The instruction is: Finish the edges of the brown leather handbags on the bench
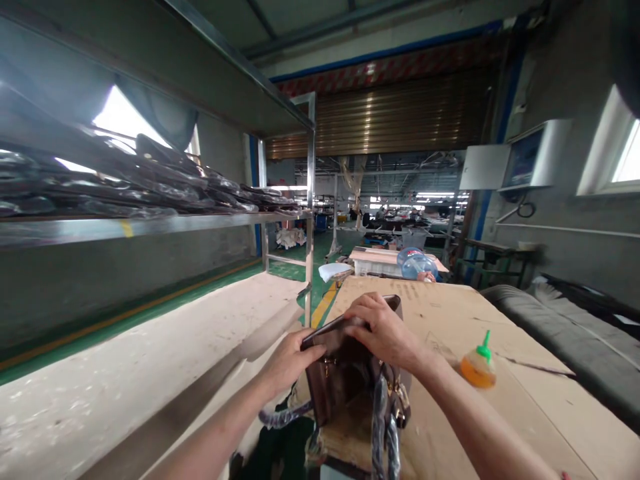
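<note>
My left hand (293,359) pinches the top rim of a smooth, boxy brown bag (345,353) below my fingers; my right hand (381,327), arched over, grips farther along. Crinkly plastic-wrapped handles (379,427) droop beneath.

Green-capped bottle (479,368) on cardboard (450,313).

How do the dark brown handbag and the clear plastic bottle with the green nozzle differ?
The dark brown handbag is held by the left hand and right hand, while the clear, green-nozzled plastic bottle stands untouched on the tan cardboard. The handbag is opaque; the bottle shows orange liquid through its wall. The handbag is larger than the bottle.
</note>
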The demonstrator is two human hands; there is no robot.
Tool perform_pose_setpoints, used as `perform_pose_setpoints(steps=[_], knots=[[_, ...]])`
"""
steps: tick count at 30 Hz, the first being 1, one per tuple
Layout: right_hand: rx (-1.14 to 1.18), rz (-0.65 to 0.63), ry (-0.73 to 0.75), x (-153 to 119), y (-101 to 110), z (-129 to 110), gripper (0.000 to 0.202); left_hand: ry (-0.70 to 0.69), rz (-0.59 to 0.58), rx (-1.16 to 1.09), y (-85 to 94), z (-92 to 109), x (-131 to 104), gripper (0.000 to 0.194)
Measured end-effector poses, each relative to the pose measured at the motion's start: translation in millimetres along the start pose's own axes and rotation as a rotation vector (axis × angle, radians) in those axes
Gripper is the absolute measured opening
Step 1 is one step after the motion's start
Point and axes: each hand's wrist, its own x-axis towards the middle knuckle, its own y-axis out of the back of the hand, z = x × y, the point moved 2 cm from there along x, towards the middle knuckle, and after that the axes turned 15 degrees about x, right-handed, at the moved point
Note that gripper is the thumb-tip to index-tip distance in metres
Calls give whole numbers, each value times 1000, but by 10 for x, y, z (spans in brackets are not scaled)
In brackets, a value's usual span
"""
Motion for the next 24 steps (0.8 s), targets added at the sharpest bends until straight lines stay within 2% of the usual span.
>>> perform_pose_setpoints(steps=[4, 10, 13, 18, 24], knots=[[-34, -115, 15, 153, -126, 129, 15, -5, 4, 56, -3, -11, -1, 30], [-37, -164, -43, 187, -136, 169, 13, -29, -18, 37, -8, 77, 3, 36], [-34, -167, -82, 198, -115, 165, 20, -7, -14, 45, -1, 86, 17, 39], [13, -163, -82, 231, -135, 189, 14, -22, -20, 43, -7, 52, 38, 38], [-144, -105, -168, 269, -180, 178, 15, -7, -52, -18, -51, 32, 47, 40]])
